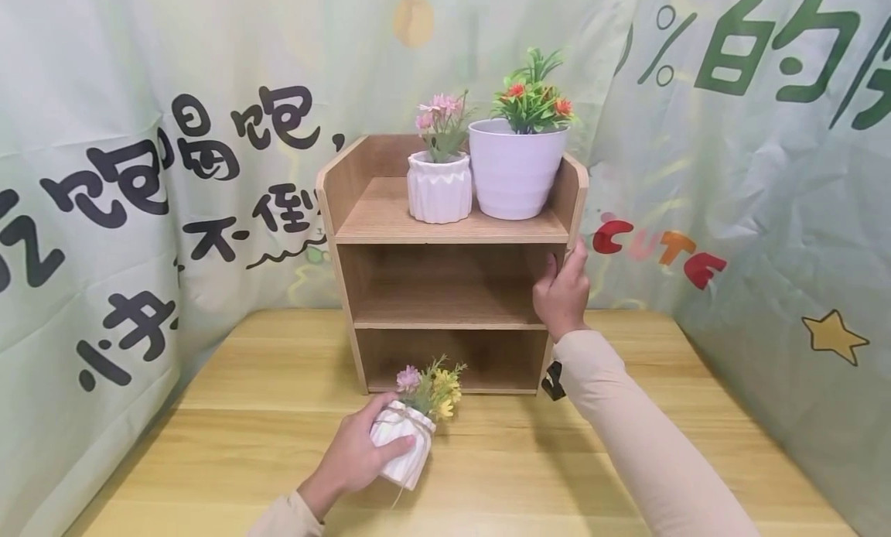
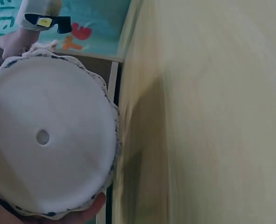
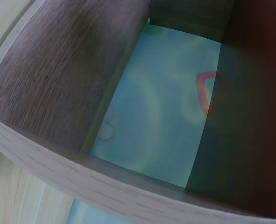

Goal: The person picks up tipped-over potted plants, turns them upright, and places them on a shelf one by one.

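My left hand grips a small white ribbed flowerpot with twine round its rim and pink and yellow flowers. The pot tilts above the table in front of the shelf; in the left wrist view its round underside shows a centre hole. With my right hand I hold the right side panel of the wooden shelf, thumb toward the inside. The right wrist view looks into a shelf compartment; the hand itself is out of that view.
On the shelf's top stand a small white pot with pink flowers and, to its right, a larger pale pot with red flowers. The shelf stands on a wooden table. A printed curtain surrounds the table.
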`<state>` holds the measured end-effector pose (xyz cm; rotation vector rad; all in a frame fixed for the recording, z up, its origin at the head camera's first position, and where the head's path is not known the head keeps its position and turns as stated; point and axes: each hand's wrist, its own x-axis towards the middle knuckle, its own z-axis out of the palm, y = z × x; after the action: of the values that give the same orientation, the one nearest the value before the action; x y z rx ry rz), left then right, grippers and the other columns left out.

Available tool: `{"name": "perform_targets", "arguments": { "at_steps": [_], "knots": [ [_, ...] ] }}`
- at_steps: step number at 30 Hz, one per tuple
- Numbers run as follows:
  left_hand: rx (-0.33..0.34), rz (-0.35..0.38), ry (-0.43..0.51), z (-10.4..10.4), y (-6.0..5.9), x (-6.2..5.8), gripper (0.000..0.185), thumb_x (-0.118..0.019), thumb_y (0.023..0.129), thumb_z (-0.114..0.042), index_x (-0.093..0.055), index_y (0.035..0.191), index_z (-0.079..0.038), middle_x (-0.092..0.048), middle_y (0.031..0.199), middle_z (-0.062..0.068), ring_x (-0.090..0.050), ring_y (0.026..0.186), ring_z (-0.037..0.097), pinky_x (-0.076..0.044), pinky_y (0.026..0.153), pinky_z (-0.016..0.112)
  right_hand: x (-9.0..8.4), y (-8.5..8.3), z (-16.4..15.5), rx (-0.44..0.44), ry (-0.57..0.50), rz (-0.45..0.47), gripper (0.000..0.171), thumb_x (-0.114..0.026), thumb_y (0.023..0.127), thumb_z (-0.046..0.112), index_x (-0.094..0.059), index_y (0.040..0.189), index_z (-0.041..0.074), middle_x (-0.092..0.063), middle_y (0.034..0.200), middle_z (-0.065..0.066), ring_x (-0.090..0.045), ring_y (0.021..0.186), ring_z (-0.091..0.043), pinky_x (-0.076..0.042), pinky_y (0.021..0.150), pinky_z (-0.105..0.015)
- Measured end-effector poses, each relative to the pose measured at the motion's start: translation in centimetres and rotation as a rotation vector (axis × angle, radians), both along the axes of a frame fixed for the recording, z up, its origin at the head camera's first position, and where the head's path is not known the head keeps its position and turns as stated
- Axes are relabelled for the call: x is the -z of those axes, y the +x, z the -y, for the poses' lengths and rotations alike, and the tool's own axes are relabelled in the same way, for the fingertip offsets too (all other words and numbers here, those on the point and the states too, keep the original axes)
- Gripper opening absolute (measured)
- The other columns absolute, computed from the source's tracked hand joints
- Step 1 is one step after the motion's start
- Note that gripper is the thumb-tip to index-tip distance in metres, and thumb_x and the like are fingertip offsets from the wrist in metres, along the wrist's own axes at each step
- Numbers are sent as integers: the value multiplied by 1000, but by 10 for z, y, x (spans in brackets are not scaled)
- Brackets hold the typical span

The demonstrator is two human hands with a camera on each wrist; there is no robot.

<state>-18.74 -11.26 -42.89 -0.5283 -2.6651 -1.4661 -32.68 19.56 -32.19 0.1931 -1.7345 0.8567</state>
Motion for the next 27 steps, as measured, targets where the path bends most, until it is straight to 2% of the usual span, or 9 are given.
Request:
{"name": "perform_targets", "arguments": {
  "at_steps": [5, 10, 14, 17, 21, 27],
  "knots": [
    [11, -108, 0, 1, 0, 3, 61, -78, 79, -31, -53, 130, -10, -60, 86, -1, -57, 65, 9, -50, 53, 27, -1, -1, 1, -8, 4, -2, 43, -48, 98, 10, -31, 136, -2, -57, 114, -34, -59, 103, -50, -48, 87, -59],
    [55, -306, -53, 3, 0, 10, 59, -80, 75, -32, -57, 124, -9, -62, 95, -3, -55, 73, 7, -49, 58, 25, -1, -1, 1, 1, 0, -3, 44, -49, 97, 10, -32, 136, -2, -57, 114, -34, -59, 103, -50, -47, 87, -59],
    [106, -526, -126, 4, 2, 16, 56, -79, 73, -39, -60, 118, -11, -64, 114, 4, -63, 91, 17, -55, 71, 32, 0, 0, 2, 0, -15, -3, 45, -51, 96, 9, -32, 136, -2, -57, 116, -34, -59, 103, -50, -47, 86, -59],
    [123, -638, -147, 5, 2, 18, 57, -78, 73, -43, -60, 117, -11, -61, 125, 13, -63, 104, 30, -55, 78, 41, 0, -1, 2, 1, -20, -9, 45, -51, 96, 9, -33, 136, -2, -57, 116, -34, -59, 102, -50, -48, 85, -60],
    [124, -699, -145, 6, 1, 18, 59, -78, 72, -43, -59, 118, -13, -58, 128, 20, -63, 104, 38, -56, 76, 45, 1, -2, 2, -1, -25, -9, 45, -50, 96, 9, -33, 136, -1, -58, 117, -33, -59, 103, -50, -47, 86, -59],
    [145, -823, -112, 6, -3, 16, 58, -73, 76, -47, -59, 118, -9, -58, 126, 24, -65, 99, 39, -57, 73, 41, 1, -2, 1, 13, -18, -22, 45, -51, 96, 9, -33, 136, -3, -59, 112, -35, -60, 98, -51, -48, 83, -60]
  ]
}}
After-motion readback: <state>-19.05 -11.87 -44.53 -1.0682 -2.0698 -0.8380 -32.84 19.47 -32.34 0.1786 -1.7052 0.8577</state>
